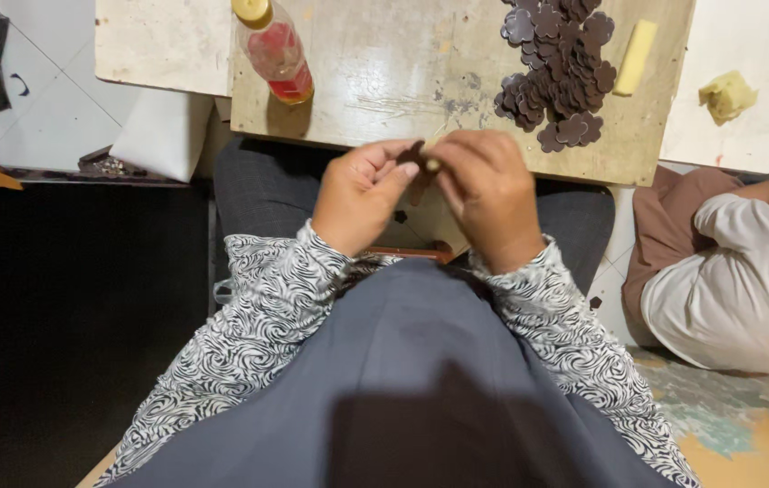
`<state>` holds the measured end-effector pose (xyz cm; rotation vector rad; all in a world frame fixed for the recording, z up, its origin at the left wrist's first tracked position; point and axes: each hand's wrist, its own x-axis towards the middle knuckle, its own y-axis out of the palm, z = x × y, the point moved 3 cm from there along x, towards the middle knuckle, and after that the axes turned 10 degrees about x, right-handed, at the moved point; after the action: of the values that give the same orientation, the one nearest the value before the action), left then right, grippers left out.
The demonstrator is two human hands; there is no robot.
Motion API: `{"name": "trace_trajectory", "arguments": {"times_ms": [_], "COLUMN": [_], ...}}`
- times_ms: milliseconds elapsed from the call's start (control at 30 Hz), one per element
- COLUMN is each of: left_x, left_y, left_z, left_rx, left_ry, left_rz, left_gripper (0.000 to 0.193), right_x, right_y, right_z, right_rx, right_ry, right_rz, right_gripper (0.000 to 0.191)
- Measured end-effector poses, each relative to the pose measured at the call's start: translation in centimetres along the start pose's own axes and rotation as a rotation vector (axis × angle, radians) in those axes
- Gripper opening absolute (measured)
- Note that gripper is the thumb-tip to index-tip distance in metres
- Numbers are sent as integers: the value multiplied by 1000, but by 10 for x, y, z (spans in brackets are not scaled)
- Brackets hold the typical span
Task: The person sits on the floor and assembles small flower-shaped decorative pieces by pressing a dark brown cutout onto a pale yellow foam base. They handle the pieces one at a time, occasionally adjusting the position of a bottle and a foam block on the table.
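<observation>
Dark flower-shaped piece (415, 163) pinched between fingers of left hand (362, 194) and right hand (488, 194), best kept steady, above bench (384, 90).

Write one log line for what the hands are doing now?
left hand + right hand: pinching dark flower-shaped piece | pile of pieces on board | bottle upright

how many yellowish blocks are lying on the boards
2. One long yellow bar lies on the wooden board, right of the pile of dark flower-shaped cutouts. One lumpy yellow chunk sits on the white board farther right. More may lie out of frame.
</observation>
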<state>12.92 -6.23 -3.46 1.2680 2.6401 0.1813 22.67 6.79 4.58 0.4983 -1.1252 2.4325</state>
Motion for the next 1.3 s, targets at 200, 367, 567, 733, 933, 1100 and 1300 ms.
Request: {"name": "trace_trajectory", "arguments": {"times_ms": [200, 367, 567, 733, 933, 1100, 1300], "left_x": [4, 5, 6, 10, 19, 52, 154], "left_y": [-2, -3, -7, -6, -20, -15, -41], "left_z": [1, 1, 0, 6, 30, 74, 71], "left_rx": [-159, -233, -242, -246, -91, 77, -27], "left_ry": [-40, -110, -111, -136, -211, -288, -132], "left_rz": [36, 57, 0, -72, -130, -152, -442], "left_gripper": [32, 36, 36, 27, 20, 27, 32], "right_x": [-4, 3, 3, -13, -62, -120, -141], "right_y": [-14, -3, -10, 1, 5, -1, 2], "right_z": [0, 8, 12, -8, -85, -122, -162], "right_rx": [84, 54, 54, 79, 190, 202, 322], "right_ry": [37, -45, -65, -79, 297, 437, 490], "right_rz": [-128, 23, -90, 25, -248, -361, -445], "right_gripper": [34, 35, 33, 30, 19, 14, 21]}}
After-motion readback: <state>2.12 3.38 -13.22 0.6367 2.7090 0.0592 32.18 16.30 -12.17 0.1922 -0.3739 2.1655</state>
